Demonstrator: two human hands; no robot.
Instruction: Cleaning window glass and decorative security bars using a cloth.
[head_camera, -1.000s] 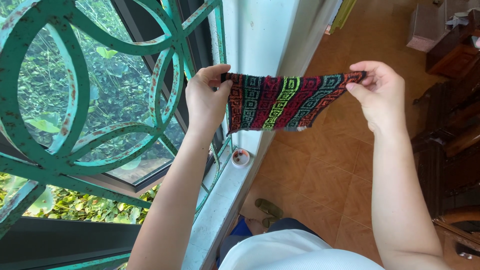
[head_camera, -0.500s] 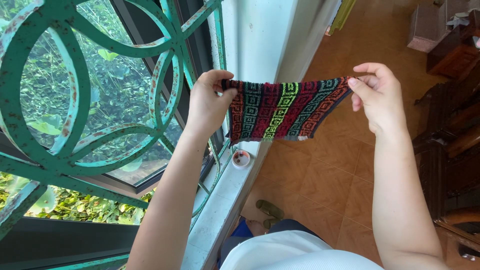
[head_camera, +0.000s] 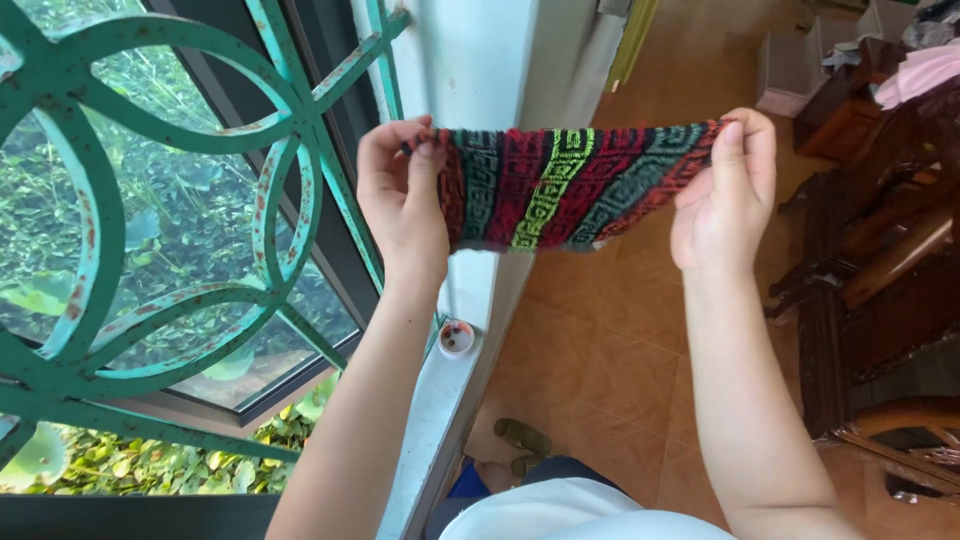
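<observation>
A knitted strip of cloth (head_camera: 560, 185) with red, green, teal and black geometric bands is stretched flat between my two hands at chest height. My left hand (head_camera: 400, 205) pinches its left end between thumb and fingers. My right hand (head_camera: 725, 195) pinches its right end the same way. The cloth hangs in the air in front of a white window post (head_camera: 480, 70), above the sill.
A teal, rust-spotted metal window grille (head_camera: 200, 190) with green plants behind it fills the left. A small round lid or cup (head_camera: 457, 338) sits on the pale sill (head_camera: 430, 420). Dark wooden furniture (head_camera: 880, 270) stands at the right on an orange tiled floor (head_camera: 600, 360).
Both hands have shifted slightly lower and the cloth is held a little flatter and more level; the grip on both ends is unchanged.
</observation>
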